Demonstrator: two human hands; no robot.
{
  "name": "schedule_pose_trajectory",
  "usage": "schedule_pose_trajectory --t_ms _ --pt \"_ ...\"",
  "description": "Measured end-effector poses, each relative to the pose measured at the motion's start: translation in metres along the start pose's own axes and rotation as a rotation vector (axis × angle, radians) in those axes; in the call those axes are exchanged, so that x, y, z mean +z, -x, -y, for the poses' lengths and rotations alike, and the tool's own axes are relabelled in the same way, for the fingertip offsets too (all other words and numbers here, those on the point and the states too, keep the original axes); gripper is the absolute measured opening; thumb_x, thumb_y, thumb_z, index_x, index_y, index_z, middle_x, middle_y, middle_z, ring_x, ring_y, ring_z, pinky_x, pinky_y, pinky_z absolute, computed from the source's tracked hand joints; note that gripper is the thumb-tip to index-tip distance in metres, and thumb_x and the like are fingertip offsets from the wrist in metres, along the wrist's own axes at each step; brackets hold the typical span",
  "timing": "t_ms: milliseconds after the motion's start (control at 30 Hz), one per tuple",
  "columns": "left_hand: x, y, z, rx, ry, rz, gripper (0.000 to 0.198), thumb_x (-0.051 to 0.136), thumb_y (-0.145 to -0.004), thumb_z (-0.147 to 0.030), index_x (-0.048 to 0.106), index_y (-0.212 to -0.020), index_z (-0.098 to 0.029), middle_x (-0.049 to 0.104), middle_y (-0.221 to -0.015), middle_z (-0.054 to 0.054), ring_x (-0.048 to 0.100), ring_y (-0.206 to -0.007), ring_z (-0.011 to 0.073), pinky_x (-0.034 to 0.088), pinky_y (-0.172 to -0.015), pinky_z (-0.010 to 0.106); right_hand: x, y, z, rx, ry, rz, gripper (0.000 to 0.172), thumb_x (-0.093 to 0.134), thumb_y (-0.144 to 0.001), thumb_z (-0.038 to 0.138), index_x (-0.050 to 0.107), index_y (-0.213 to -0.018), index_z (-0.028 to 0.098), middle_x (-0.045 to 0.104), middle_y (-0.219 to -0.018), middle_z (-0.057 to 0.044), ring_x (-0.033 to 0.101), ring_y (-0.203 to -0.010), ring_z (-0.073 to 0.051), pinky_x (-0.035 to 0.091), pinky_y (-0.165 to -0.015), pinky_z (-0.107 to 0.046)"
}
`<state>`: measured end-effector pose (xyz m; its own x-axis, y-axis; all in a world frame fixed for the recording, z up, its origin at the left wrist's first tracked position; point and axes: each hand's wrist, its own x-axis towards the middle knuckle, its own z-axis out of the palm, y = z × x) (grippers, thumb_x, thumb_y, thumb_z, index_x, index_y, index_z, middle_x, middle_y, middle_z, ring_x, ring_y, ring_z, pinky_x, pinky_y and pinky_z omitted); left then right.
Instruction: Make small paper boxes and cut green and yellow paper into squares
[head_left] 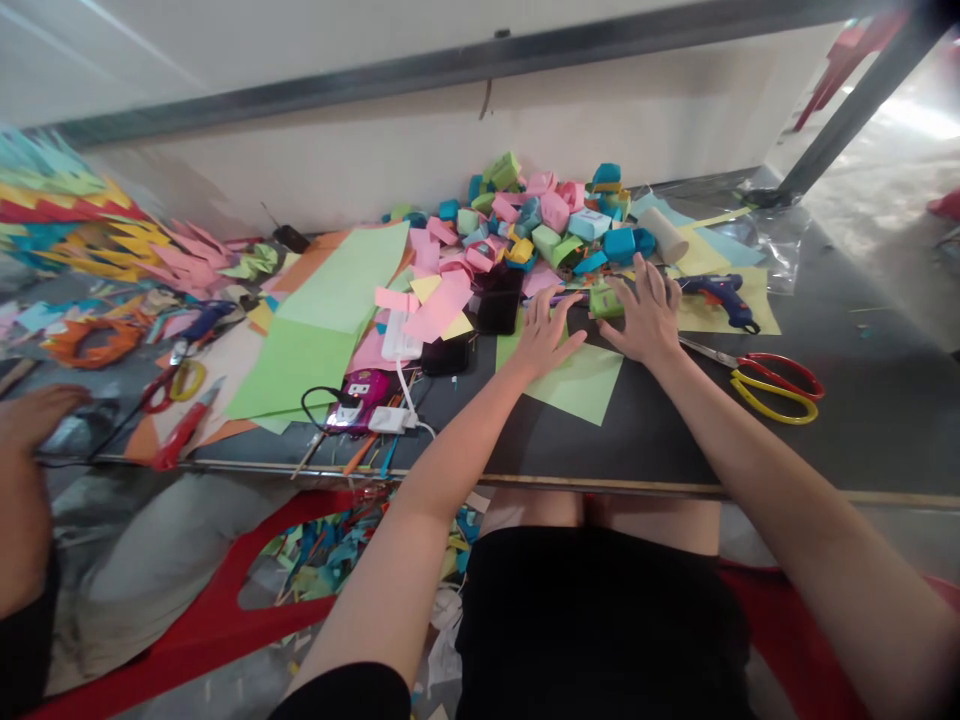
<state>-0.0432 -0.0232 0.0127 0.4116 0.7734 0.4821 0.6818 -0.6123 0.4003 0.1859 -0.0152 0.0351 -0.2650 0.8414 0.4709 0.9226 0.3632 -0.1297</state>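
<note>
My left hand lies open, fingers spread, over a light green paper sheet on the dark table. My right hand is also open, its fingers reaching forward beside a small green folded paper piece; whether it touches that piece I cannot tell. Behind both hands rises a heap of small folded paper pieces in pink, blue, green and yellow. To the right of my right hand is a blue glue gun on yellow paper. Scissors with red and yellow handles lie nearer the edge.
Left of me are large green paper sheets, a purple power socket with cables and a dark phone. A cardboard tube lies by the heap. At far left, a co-worker's hand rests near a red cutter.
</note>
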Motion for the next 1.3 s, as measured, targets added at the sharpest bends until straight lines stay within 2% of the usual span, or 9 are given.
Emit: schedule_pose_trajectory --t_ms 133,267,433,567,800,933,1033,1167,1300 --pt "0.000 0.000 0.000 -0.007 0.015 -0.011 0.074 0.027 -0.102 -0.075 0.044 -0.153 -0.024 0.037 -0.162 0.021 0.030 -0.156 0.0360 0.021 -0.127 0.060 0.002 0.005 -0.004 -0.010 0.014 -0.014 0.073 0.058 -0.090 0.052 0.052 -0.158 0.025 0.028 -0.177 -0.011 0.031 -0.156 -0.046 0.024 -0.121 -0.072" --pt "0.002 0.000 0.001 0.002 0.014 -0.037 0.074 0.024 -0.103 -0.075 0.045 -0.153 -0.024 0.038 -0.161 0.021 0.031 -0.156 0.0358 0.021 -0.128 0.059 0.006 0.010 -0.012 0.042 -0.010 -0.035 0.078 0.059 -0.089 0.055 0.047 -0.160 0.024 0.027 -0.176 -0.013 0.030 -0.156 -0.049 0.024 -0.119 -0.074" --pt "0.002 0.000 0.002 0.012 0.018 -0.047 0.069 0.030 -0.104 -0.070 0.045 -0.152 -0.024 0.040 -0.160 0.022 0.033 -0.155 0.0361 0.022 -0.127 0.061 0.005 0.015 -0.019 0.044 -0.011 -0.028 0.086 0.061 -0.087 0.054 0.038 -0.165 0.026 0.024 -0.178 -0.012 0.029 -0.155 -0.051 0.025 -0.117 -0.076" --pt "0.001 0.000 0.002 0.008 0.013 -0.048 0.066 0.031 -0.105 -0.067 0.046 -0.152 -0.023 0.039 -0.161 0.022 0.033 -0.154 0.0365 0.021 -0.128 0.062 0.000 0.018 -0.021 0.048 -0.031 -0.038 0.077 0.057 -0.090 0.055 0.047 -0.160 0.025 0.026 -0.177 -0.012 0.030 -0.154 -0.052 0.026 -0.117 -0.074" --pt "0.000 0.000 0.002 0.010 0.029 -0.037 0.070 0.027 -0.104 -0.070 0.045 -0.152 -0.022 0.039 -0.162 0.022 0.031 -0.155 0.0363 0.021 -0.128 0.061 0.004 0.016 -0.034 0.041 -0.033 -0.043 0.077 0.058 -0.090 0.052 0.046 -0.162 0.029 0.027 -0.177 -0.009 0.030 -0.153 -0.053 0.024 -0.115 -0.077" --pt "0.001 0.000 0.002 0.008 0.016 -0.041 0.071 0.025 -0.105 -0.071 0.045 -0.152 -0.022 0.038 -0.162 0.022 0.031 -0.156 0.0353 0.021 -0.129 0.059 0.007 0.013 -0.036 0.049 -0.046 -0.080 0.090 0.058 -0.089 0.050 0.028 -0.170 0.024 0.031 -0.175 -0.013 0.029 -0.154 -0.052 0.023 -0.117 -0.074" --pt "0.002 -0.001 0.003 0.008 0.007 -0.041 0.072 0.023 -0.105 -0.071 0.045 -0.152 -0.022 0.039 -0.161 0.022 0.031 -0.156 0.0354 0.021 -0.128 0.060 0.004 0.009 -0.029 0.072 -0.055 -0.105 0.090 0.055 -0.090 0.047 0.023 -0.170 0.022 0.034 -0.173 -0.016 0.031 -0.153 -0.050 0.023 -0.118 -0.072" --pt "0.004 -0.003 0.005 0.014 -0.010 -0.043 0.079 0.017 -0.103 -0.075 0.046 -0.151 -0.019 0.041 -0.159 0.024 0.035 -0.154 0.0362 0.022 -0.128 0.061 -0.007 -0.015 -0.015 0.135 0.005 0.012 0.082 0.054 -0.092 0.038 0.028 -0.165 0.012 0.039 -0.168 -0.023 0.035 -0.152 -0.045 0.028 -0.118 -0.065" --pt "0.005 -0.003 0.005 0.013 -0.031 -0.051 0.085 0.014 -0.101 -0.078 0.048 -0.151 -0.019 0.043 -0.158 0.024 0.036 -0.154 0.0353 0.022 -0.129 0.060 -0.015 -0.061 -0.011 0.124 0.141 0.283 0.079 0.069 -0.082 0.031 0.044 -0.153 0.005 0.062 -0.143 -0.029 0.052 -0.138 -0.042 0.039 -0.110 -0.053"
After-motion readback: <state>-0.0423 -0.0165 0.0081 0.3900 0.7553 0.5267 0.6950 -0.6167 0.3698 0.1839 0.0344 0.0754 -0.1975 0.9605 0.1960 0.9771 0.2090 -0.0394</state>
